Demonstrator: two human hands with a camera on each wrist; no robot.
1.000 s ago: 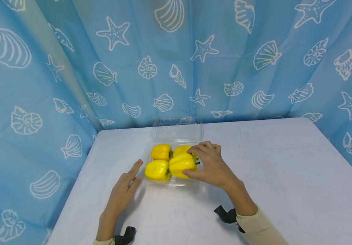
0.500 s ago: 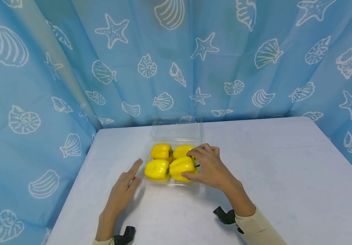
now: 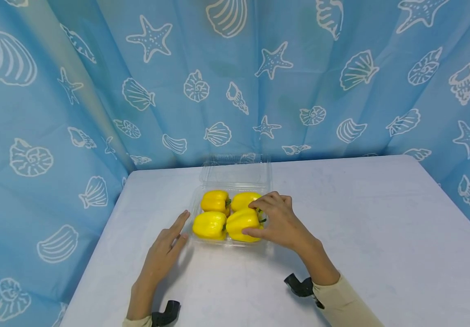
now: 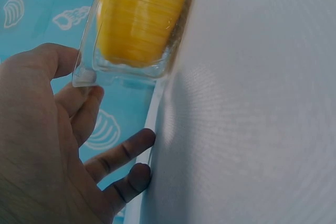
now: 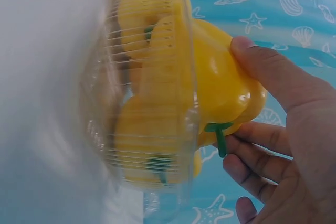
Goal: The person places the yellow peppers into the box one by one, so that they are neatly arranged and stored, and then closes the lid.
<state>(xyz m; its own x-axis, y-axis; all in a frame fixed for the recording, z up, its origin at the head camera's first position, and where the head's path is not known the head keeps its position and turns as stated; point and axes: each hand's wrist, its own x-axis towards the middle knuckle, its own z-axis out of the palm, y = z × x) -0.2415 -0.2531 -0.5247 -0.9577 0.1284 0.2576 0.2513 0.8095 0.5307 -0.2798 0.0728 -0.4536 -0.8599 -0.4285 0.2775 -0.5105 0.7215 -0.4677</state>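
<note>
A yellow bell pepper (image 3: 241, 225) with a green stem sits at the near right of a clear plastic clamshell container (image 3: 227, 244). My right hand (image 3: 280, 220) holds it, thumb on the near side and fingers on the far side; in the right wrist view, the held pepper (image 5: 223, 77) rises above the container's rim. Three other yellow peppers lie in the container: a near-left pepper (image 3: 209, 225), a far-left pepper (image 3: 215, 201) and a far-right pepper (image 3: 244, 200), partly hidden. At the container's left edge, my left hand (image 3: 163, 252) touches the rim with thumb and straight index finger, its other fingers (image 4: 118, 156) spread.
The clear lid (image 3: 236, 173) stands open at the back, hinged to the container. A white-covered table (image 3: 362, 218) extends to both sides. Behind and to the left hangs a blue curtain (image 3: 292, 91) with shell and starfish prints.
The pepper in my right hand has come down slightly, showing more of the far-right pepper. My left hand has stayed at the container's edge. The head view has shifted a little.
</note>
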